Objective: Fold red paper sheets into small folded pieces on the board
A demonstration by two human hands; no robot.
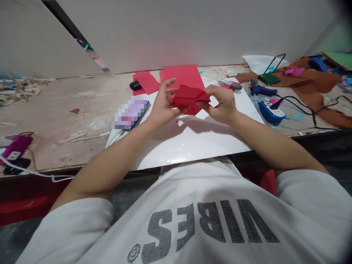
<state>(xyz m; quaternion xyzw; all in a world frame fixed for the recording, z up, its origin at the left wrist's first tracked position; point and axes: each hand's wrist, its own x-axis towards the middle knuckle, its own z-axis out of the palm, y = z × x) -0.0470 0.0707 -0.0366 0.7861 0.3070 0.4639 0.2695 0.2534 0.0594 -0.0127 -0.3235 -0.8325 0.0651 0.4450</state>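
A folded piece of red paper (189,99) is held above a white board (192,139) on the worktable. My left hand (163,104) grips its left edge with thumb and lower fingers, while the index finger sticks out. My right hand (222,102) pinches the right edge, fingers curled round the fold. Both hands hover just over the board, casting a shadow on it.
Flat red sheets (180,75) lie behind the hands. A phone (132,114) rests left of the board. At right are a blue glue gun (271,112) with black cable, a marker (232,85), brown felt (313,82) and scraps. Wood splinters (16,88) lie far left.
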